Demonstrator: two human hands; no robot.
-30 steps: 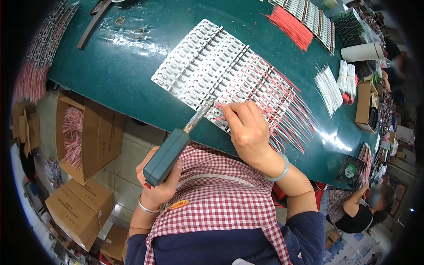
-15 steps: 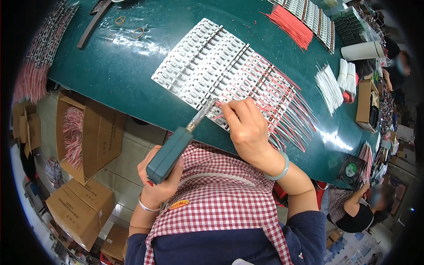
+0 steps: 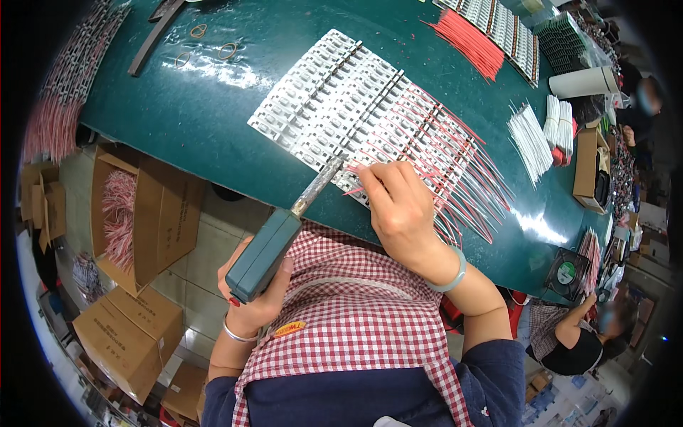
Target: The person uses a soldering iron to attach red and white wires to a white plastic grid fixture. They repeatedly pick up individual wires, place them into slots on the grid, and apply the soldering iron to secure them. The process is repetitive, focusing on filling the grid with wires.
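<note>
My left hand (image 3: pixel 257 302) is wrapped round the dark green handle of a soldering gun (image 3: pixel 267 253). Its long metal barrel points up and right, and the tip is at the near edge of a panel of white circuit boards (image 3: pixel 324 96). Just right of that tip, my right hand (image 3: pixel 403 213) pinches a thin red wire (image 3: pixel 351 169) between thumb and forefinger. The exact grip point is partly covered by the fingers. Many red and white wires (image 3: pixel 484 192) fan out from the panel's right part, beyond my right hand.
Loose rubber bands (image 3: pixel 228 50) and a dark bar (image 3: pixel 153 43) lie at the far left. Wired boards (image 3: pixel 71 78) hang over the left edge. Red wires (image 3: pixel 466 44) and white wires (image 3: pixel 530 142) are bundled right. Cardboard boxes (image 3: pixel 167 213) stand below; two people work at right.
The soldering gun and my left hand have shifted slightly left and down. The board panel has moved a touch to the right. My right hand stays nearly in place.
</note>
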